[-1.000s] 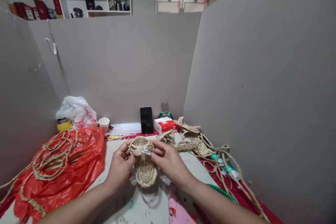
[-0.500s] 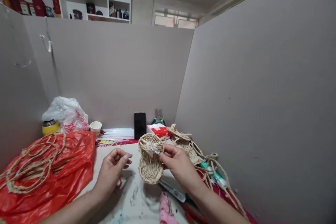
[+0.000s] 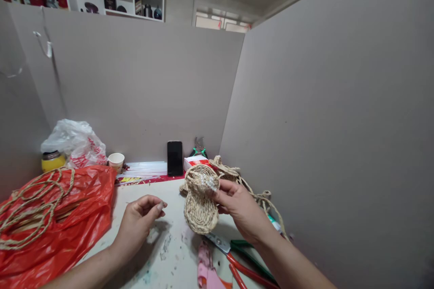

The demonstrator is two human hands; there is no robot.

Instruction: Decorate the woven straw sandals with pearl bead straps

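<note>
Holding the woven slipper (image 3: 201,214) above the counter (image 3: 142,189), nearer us than the phone (image 3: 174,158) and right of it, our right hand (image 3: 242,207) pinches its beaded side; our left hand (image 3: 137,219), its grip loosely curled, appears empty, left of the phone. We judge it light, fairly stiff (its beads (image 3: 209,182) look fragile), best held by the plaited rim.

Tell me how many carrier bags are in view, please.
2: a red bag left of the left hand, and behind it a whitish bag beside the yellow jar. More may be hidden.
</note>
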